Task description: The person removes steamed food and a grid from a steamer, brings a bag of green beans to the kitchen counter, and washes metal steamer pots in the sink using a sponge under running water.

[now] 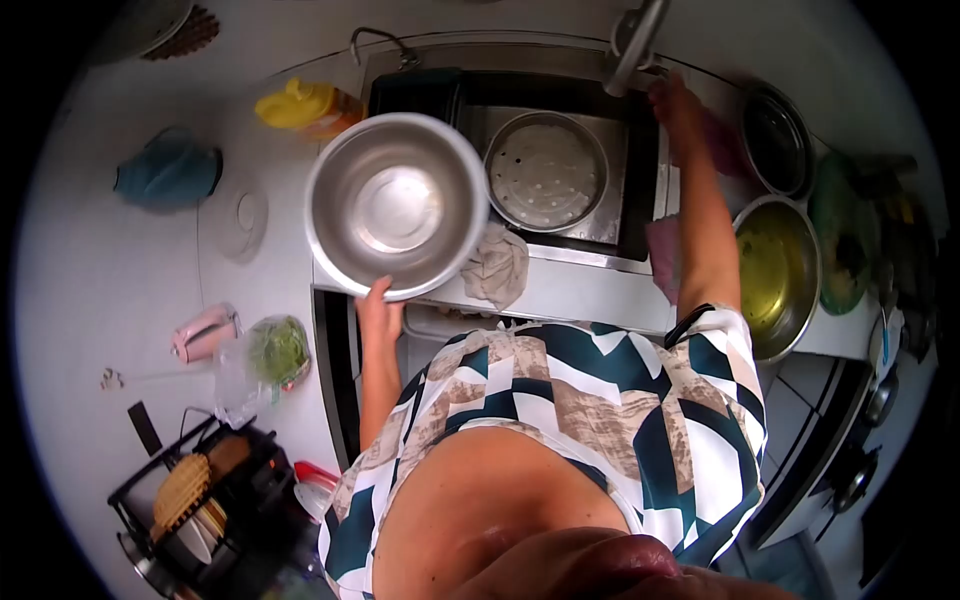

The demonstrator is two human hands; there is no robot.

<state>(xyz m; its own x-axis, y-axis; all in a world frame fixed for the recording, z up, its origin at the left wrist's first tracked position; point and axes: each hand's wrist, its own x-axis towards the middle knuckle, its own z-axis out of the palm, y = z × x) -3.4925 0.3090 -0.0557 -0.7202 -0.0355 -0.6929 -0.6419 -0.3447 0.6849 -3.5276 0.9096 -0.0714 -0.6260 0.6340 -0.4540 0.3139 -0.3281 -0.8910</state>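
Observation:
My left hand (pixel 378 312) grips the near rim of a large steel basin (pixel 342 215), with the thumb over the edge. The basin looks to have nothing in it. My right arm stretches across the sink, and my right hand (pixel 678 105) is beside the faucet (pixel 636 48) at the back. Its fingers are blurred, and whether they touch the faucet cannot be seen. In the sink (pixel 618 165) lies a round perforated metal tray (pixel 545 170). A crumpled grey cloth (pixel 497 266) rests on the sink's front edge, right by the basin.
A yellow-capped bottle (pixel 305 105) stands behind the basin. To the right are a pink cloth (pixel 664 258), a steel bowl with yellowish contents (pixel 768 270) and a dark pot (pixel 775 140). On the left are a blue jug (pixel 170 172) and a bag of greens (pixel 278 350).

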